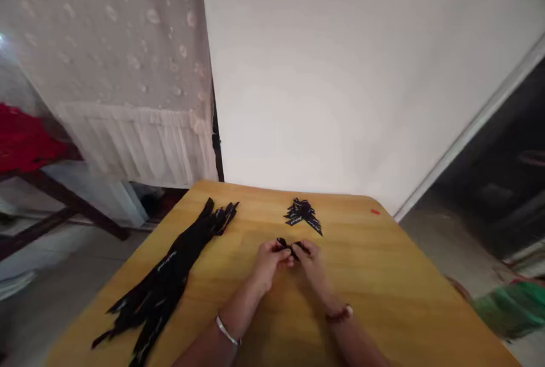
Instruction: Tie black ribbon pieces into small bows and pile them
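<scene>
Over the middle of the wooden table, my left hand (272, 262) and my right hand (309, 258) are close together, fingers pinched on a small black ribbon (288, 245). The ribbon looks gathered or looped between the fingertips, and much of it is hidden by them. Just beyond the hands lies a black ribbon bow (303, 213) with white printing and pointed tails. To the left, a long bundle of black ribbon strips (179, 262) with similar white lettering stretches along the table.
The light wooden table (383, 287) has rounded far corners and meets a white wall panel (332, 71). A small red object (375, 211) lies near the far right corner. Left stand a lace curtain (136, 71) and a dark wooden stand (72, 208) with red cloth. Something green (511, 307) is at right.
</scene>
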`<state>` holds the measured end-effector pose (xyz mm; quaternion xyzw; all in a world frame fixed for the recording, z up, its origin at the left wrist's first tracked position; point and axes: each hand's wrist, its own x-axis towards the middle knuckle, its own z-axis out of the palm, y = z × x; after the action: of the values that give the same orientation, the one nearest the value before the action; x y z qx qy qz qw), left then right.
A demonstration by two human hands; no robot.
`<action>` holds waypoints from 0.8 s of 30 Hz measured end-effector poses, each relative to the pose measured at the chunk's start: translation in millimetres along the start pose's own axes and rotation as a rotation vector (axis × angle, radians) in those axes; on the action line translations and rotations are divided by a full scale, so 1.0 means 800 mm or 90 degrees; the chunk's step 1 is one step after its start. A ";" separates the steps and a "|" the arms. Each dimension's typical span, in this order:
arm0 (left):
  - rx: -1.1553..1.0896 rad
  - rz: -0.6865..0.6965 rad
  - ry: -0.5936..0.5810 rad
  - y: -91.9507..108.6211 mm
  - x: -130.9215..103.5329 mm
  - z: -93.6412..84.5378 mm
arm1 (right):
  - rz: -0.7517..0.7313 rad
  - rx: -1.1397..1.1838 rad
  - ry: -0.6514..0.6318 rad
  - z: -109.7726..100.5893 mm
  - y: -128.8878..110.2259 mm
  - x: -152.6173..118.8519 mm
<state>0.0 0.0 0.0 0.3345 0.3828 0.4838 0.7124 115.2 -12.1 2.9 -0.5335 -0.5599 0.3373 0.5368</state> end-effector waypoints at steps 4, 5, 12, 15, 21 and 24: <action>0.015 0.011 -0.008 0.004 0.002 -0.001 | 0.009 0.013 0.010 0.004 -0.005 -0.001; 0.015 0.010 -0.009 0.005 0.002 -0.001 | 0.013 0.015 0.016 0.004 -0.006 0.000; 0.029 0.005 -0.006 0.009 -0.002 0.000 | 0.042 0.061 0.023 0.003 -0.009 -0.002; 0.037 0.001 -0.005 0.009 -0.001 -0.001 | 0.056 0.085 0.020 0.004 -0.011 -0.004; 0.025 -0.006 0.017 0.013 -0.001 -0.002 | 0.117 0.148 0.037 0.001 -0.009 -0.004; 0.009 0.000 0.041 0.017 -0.002 -0.004 | 0.196 0.167 0.026 -0.003 -0.008 -0.003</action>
<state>-8.8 3.3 10.0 0.3242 0.4088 0.4914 0.6974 115.9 -15.9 8.7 -0.5450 -0.4120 0.4742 0.5554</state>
